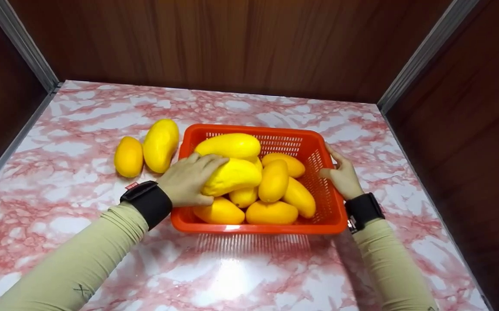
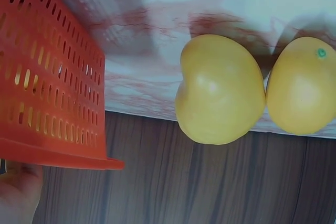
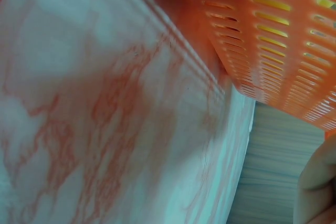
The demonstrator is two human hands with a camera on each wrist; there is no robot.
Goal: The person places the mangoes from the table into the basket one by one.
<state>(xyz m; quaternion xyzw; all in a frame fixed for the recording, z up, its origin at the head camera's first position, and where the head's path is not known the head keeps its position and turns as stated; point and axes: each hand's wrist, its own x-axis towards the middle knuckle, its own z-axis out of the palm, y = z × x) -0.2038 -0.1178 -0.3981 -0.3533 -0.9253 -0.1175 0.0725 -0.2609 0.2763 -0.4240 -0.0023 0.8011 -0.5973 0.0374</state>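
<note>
Head view, left to right: two loose mangoes point(image 1: 147, 149) lay on the marble worktop point(image 1: 240, 276) at centre left. The left hand point(image 1: 189, 179) gripped a mango point(image 1: 232, 176) atop the pile in the orange basket point(image 1: 271, 228) at centre. The right hand point(image 1: 343, 175) rested with straight fingers against the basket's right wall.

A countertop point(image 1: 81, 108) of glossy white marble with pink-red veining fills the lower part of the head view. It sits inside a wooden alcove: a dark brown wood-grain back wall point(image 1: 232, 43) rises straight behind it, and 2 matching side walls point(image 1: 469, 129) close it in on the left and right. Thin silver metal strips point(image 1: 422, 52) run down both rear corners where the walls meet. A bright patch of overhead light point(image 1: 232, 276) reflects off the marble near the front edge.
</note>
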